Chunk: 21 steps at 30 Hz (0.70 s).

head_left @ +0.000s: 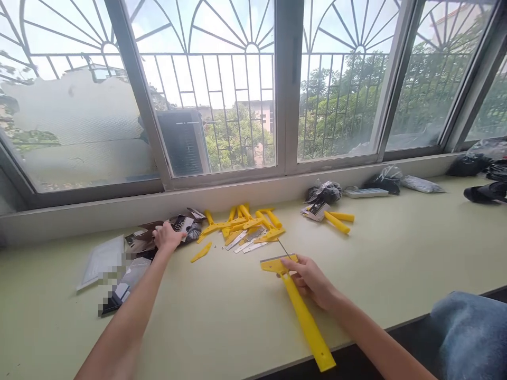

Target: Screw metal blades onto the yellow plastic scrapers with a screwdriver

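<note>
Scraper in hand at the window surface [396, 264]

The right hand [311, 279] is gripping a yellow scraper [299, 303]; the left hand [168, 236], reaching toward eleven o'clock, is closing on dark packets [186, 226] whose print is unreadable.

There is one view only, from the camera on my head, looking forward and slightly down across the pale green sill [237, 316] toward the barred window [222, 89] straight ahead. It sits close enough that both my forearms reach in from the bottom edge, and wide enough to take in the sill's whole run from left to right.
</note>
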Each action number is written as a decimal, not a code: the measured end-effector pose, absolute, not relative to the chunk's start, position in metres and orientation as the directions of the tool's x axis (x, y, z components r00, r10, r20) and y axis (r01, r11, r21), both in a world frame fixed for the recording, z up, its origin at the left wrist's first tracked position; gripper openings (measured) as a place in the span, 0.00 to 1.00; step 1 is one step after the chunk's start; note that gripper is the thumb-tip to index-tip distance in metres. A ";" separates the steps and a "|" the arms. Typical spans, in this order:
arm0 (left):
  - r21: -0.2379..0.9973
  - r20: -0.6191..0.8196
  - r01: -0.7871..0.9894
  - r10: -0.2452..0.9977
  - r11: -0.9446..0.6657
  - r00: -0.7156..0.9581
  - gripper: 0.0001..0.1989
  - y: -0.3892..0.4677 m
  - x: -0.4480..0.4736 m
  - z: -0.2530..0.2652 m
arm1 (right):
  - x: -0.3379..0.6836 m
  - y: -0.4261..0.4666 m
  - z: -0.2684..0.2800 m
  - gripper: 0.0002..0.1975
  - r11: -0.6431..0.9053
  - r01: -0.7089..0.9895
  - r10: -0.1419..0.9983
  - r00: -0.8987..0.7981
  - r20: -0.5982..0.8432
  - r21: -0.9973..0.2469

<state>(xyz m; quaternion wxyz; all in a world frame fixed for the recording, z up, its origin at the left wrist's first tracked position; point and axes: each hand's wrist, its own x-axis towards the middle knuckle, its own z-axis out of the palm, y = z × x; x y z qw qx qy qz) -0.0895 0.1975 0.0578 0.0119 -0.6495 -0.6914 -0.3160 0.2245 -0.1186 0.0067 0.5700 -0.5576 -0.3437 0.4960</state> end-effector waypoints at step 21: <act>0.200 0.691 0.796 0.658 -0.571 0.298 0.11 0.160 -0.093 0.041 | 0.230 -0.122 0.013 0.23 0.077 -0.191 0.895 0.445 -0.017 -0.979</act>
